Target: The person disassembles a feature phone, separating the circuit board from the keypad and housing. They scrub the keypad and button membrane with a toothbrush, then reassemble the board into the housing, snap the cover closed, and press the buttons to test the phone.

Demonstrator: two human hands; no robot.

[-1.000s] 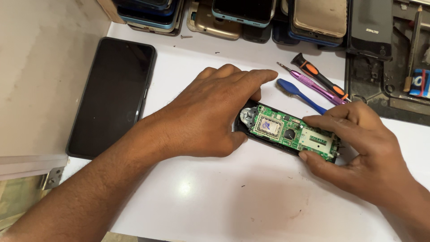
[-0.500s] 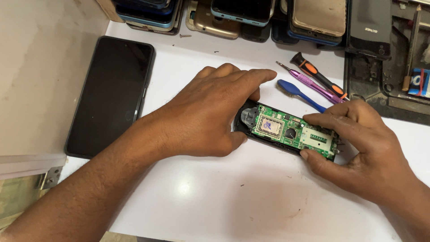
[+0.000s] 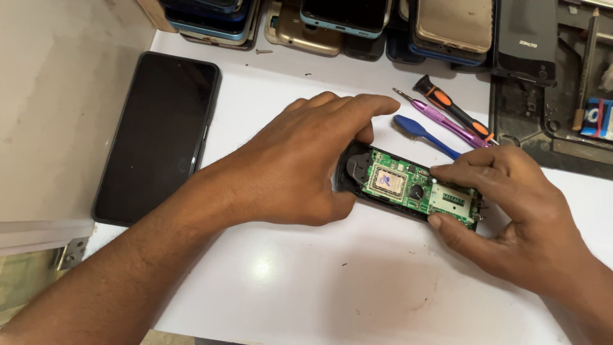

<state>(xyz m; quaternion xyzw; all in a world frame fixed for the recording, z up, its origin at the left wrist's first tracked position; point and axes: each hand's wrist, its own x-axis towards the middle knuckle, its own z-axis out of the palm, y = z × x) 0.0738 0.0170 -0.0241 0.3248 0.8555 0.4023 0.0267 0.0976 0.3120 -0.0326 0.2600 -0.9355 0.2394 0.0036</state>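
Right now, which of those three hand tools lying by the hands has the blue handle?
The blue-handled tool, nearest the opened phone's green circuit board; the pink screwdriver and black-and-orange screwdriver lie beyond it.

You are looking down at a glossy white tabletop (image 3: 306, 287) catching a bright overhead glare; a pale beige surface (image 3: 57, 96) is bordering its left edge.

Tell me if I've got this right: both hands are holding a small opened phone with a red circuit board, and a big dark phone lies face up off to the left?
Not quite: the circuit board is green, not red, as the head view shows. The rest holds: the left hand and right hand both hold the small opened phone, and the big dark phone lies face up to the left.
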